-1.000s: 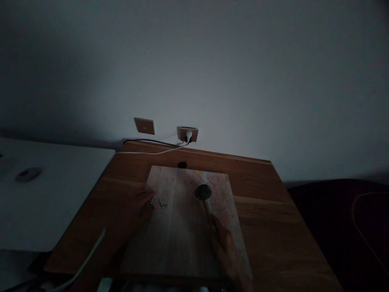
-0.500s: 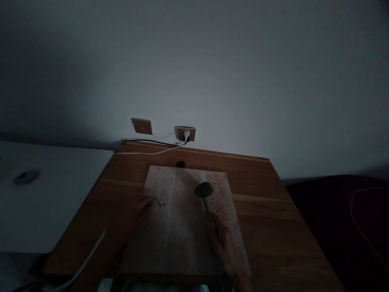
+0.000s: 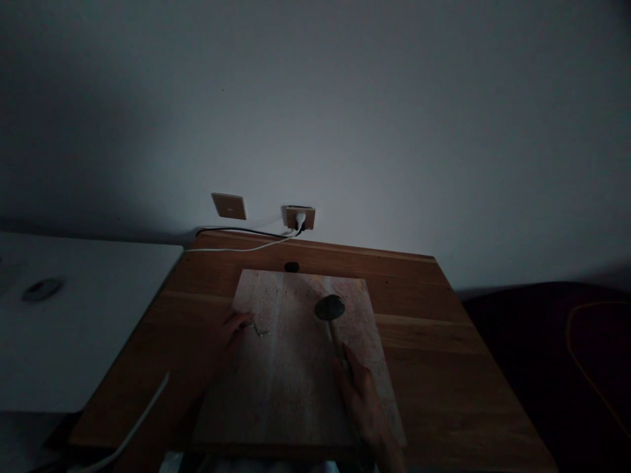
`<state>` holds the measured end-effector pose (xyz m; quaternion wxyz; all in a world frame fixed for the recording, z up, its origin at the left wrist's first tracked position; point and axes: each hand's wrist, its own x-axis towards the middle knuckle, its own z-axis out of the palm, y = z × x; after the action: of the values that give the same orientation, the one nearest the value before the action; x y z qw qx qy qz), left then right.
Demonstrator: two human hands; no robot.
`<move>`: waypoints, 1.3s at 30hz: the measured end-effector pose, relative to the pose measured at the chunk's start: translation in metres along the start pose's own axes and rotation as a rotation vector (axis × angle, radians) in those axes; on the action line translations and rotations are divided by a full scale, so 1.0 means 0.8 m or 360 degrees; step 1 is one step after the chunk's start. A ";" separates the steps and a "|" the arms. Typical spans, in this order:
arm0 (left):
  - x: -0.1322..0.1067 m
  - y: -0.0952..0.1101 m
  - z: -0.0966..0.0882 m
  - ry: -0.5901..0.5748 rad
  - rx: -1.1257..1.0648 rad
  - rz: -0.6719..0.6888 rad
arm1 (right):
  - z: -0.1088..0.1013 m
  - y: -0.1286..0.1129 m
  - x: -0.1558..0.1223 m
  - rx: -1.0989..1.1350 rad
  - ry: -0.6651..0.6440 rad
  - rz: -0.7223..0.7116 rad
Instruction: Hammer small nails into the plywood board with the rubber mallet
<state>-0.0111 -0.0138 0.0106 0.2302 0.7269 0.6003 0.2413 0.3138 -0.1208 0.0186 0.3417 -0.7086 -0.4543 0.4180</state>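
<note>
My right hand (image 3: 362,394) is wrapped round the wooden handle of a mallet (image 3: 330,307). Its dark, rounded head is over the right half of a pale, worn wooden board (image 3: 276,394). On the board's left side, my left hand (image 3: 235,327) is closed, fingertips together at the end of a thin, bent, shiny metal piece (image 3: 261,331). The dim light hides the finer detail of that grip. Small dark marks run in a row along the board's far edge.
The board lies on a brown wooden table (image 3: 444,368) against a wall. Cables run to a wall socket (image 3: 300,218) behind it. A white surface (image 3: 98,328) adjoins at left, with a dark oval object (image 3: 43,289) on it. A white strip (image 3: 142,417) rises at lower left.
Almost nothing differs. The view has shifted very slightly; both hands, the mallet and the bent metal piece keep nearly the same places on the board.
</note>
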 end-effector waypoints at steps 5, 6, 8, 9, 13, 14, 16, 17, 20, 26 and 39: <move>0.049 0.014 0.016 -0.0036 -0.0344 0.0310 | -0.002 -0.007 0.000 -0.0015 -0.0068 -0.0017; 0.061 0.020 0.021 -0.0020 -0.0394 0.0393 | -0.002 -0.007 0.000 -0.0022 -0.0067 -0.0009; 0.084 0.034 0.032 -0.0002 -0.0463 0.0513 | -0.001 -0.004 0.001 -0.0018 -0.0063 0.0004; 0.095 0.040 0.039 -0.0006 -0.0488 0.0555 | 0.000 -0.002 0.001 -0.0016 -0.0048 0.0018; 0.129 0.057 0.065 -0.0042 -0.0526 0.0625 | 0.001 0.003 0.000 -0.0084 0.0038 0.0153; 0.135 0.059 0.071 -0.0051 -0.0518 0.0629 | 0.001 0.001 0.000 -0.0100 0.0025 0.0164; 0.143 0.060 0.079 -0.0058 -0.0494 0.0628 | -0.001 -0.004 -0.001 -0.0097 -0.0050 0.0125; 0.146 0.060 0.082 -0.0064 -0.0482 0.0627 | -0.001 -0.007 0.000 -0.0092 -0.0081 0.0097; 0.152 0.059 0.089 -0.0097 -0.0451 0.0627 | -0.002 -0.013 0.002 -0.0090 -0.0091 0.0074; 0.158 0.056 0.093 -0.0100 -0.0391 0.0652 | 0.003 0.000 0.005 -0.0069 -0.0041 0.0060; 0.163 0.061 0.091 -0.0135 -0.0333 0.0682 | 0.005 0.005 0.003 -0.0021 0.0016 0.0094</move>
<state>0.0931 0.1024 -0.0056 0.2728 0.8193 0.3940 0.3149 0.3123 -0.1197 0.0124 0.3269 -0.7260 -0.4342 0.4213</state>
